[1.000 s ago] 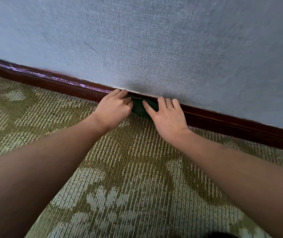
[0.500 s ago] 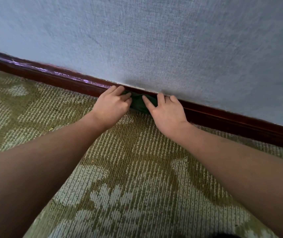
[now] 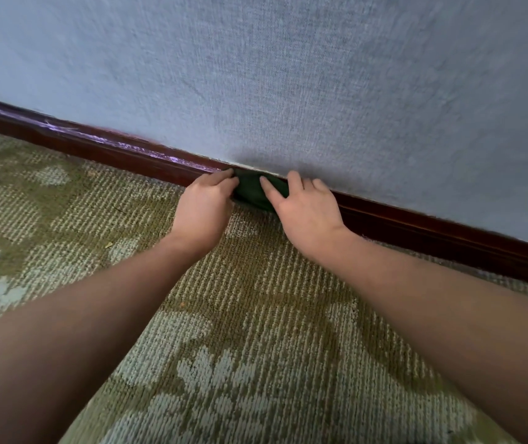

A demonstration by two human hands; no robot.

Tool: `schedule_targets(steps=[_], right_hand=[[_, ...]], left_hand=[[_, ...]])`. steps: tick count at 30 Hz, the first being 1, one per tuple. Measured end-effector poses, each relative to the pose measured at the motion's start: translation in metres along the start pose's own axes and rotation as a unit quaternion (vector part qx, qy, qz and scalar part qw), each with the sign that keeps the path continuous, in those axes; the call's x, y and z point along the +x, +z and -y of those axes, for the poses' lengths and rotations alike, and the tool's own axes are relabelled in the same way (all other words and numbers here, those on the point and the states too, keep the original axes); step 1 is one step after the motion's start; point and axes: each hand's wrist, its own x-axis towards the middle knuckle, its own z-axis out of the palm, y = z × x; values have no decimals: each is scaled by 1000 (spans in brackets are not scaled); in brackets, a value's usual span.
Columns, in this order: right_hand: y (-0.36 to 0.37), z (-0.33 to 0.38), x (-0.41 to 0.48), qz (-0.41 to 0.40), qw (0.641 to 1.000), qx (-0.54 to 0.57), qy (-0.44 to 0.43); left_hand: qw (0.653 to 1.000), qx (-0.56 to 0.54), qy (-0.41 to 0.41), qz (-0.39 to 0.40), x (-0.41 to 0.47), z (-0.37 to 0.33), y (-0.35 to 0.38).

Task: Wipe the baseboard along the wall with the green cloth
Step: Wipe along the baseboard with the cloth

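A dark green cloth is bunched against the dark red-brown baseboard where the wall meets the carpet. My left hand grips the cloth's left end with curled fingers. My right hand presses on its right end, thumb stretched across the cloth and straight fingers lying on the baseboard. Only the strip of cloth between the two hands shows. Pale scuffs run along the baseboard's top edge to the left of the hands.
A blue-grey textured wall rises above the baseboard. The baseboard carries on to the right and left. A green and pale patterned carpet covers the floor, with small crumbs near my left forearm.
Both hands and the cloth have slid a little to the left along the baseboard, towards the scuffed stretch. The grip looks the same.
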Motion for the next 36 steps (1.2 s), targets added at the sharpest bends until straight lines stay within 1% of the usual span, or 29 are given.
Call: schedule_targets(steps=[2,3,9,11,16,21,23,26,29,31,33,36], right_hand=[[-1,3,3,-2,1000,10,3],[-1,5,4,-3,1000,13,3],[2,3,17,-4,1000,1,-9],[3,5,19,-4,1000,5,-15],[7,18,27,-5,998,55,-4],[10,29,35,9,992,127,17],[11,31,36,5,990,137,17],[14,32,37,4,989,144,18],[16,34,38,2,989,145,18],[16,36,38,2,988,150,23],[14,37,39,7,988,154,26],[11,39,42,20,986,164,28]], left_hand=[[999,-20,-22,-29,1,-1,0],[999,-23,-20,-35,1,-2,0],[999,11,51,-5,-2,12,9],[996,37,75,-14,-4,18,11],[991,86,97,-36,-6,29,16],[987,121,110,4,-8,29,16],[985,133,110,26,-10,28,16],[985,147,83,42,-13,25,19],[989,134,61,-2,-10,26,25],[990,123,62,-33,-5,29,28],[988,123,83,-52,0,33,28],[980,125,138,-65,7,43,22]])
